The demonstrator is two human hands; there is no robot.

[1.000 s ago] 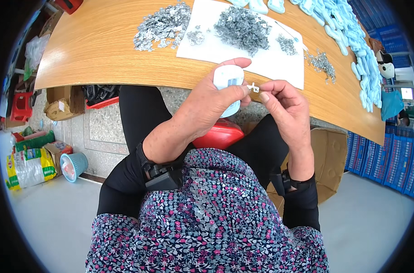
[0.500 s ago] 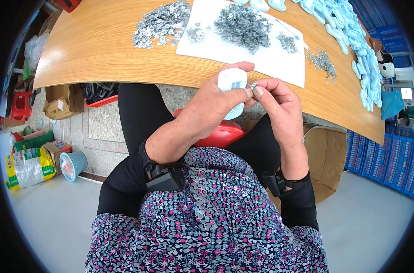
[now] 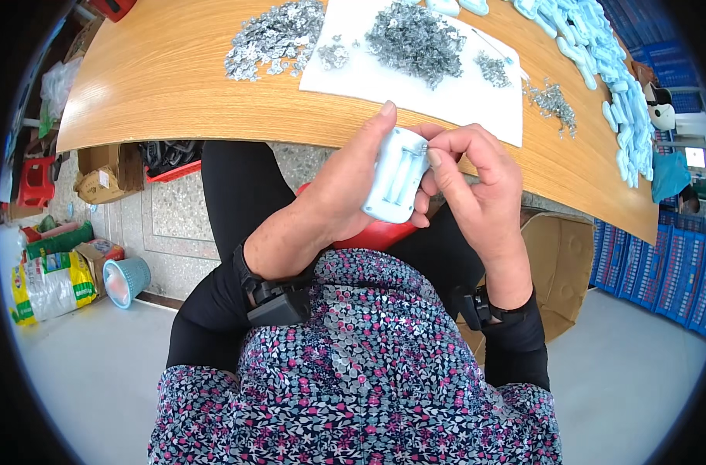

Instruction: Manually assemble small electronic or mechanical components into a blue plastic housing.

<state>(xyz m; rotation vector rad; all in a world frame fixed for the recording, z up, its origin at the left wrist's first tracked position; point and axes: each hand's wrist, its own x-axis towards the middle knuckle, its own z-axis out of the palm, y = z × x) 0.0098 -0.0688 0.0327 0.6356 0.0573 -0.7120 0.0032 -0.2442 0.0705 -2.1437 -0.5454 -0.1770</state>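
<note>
My left hand (image 3: pixel 343 184) is closed round a light blue plastic casing (image 3: pixel 394 183), thumb along its left edge and fingertips behind its right edge. The casing's open face, with a long two-groove battery compartment, is turned up toward me. At the compartment's upper right end, my right hand (image 3: pixel 478 184) pinches a small shiny metal piece (image 3: pixel 426 147) between thumb and forefinger. That piece looks like a battery contact, but the fingers hide much of it. Both hands are above my lap, just off the table's near edge.
On the wooden table (image 3: pixel 159 101), a white sheet (image 3: pixel 345 81) bears a large heap of metal springs or clips (image 3: pixel 415 43). Flat metal pieces (image 3: pixel 275 39) are piled left, smaller ones (image 3: pixel 553 107) right. Blue casings (image 3: pixel 593 58) line the right edge. A cardboard box (image 3: pixel 554 263) stands below.
The casing has turned from nearly edge-on to show its open compartment, and my left thumb has moved to its side. My right fingers have stayed by the casing with the small metal piece.
</note>
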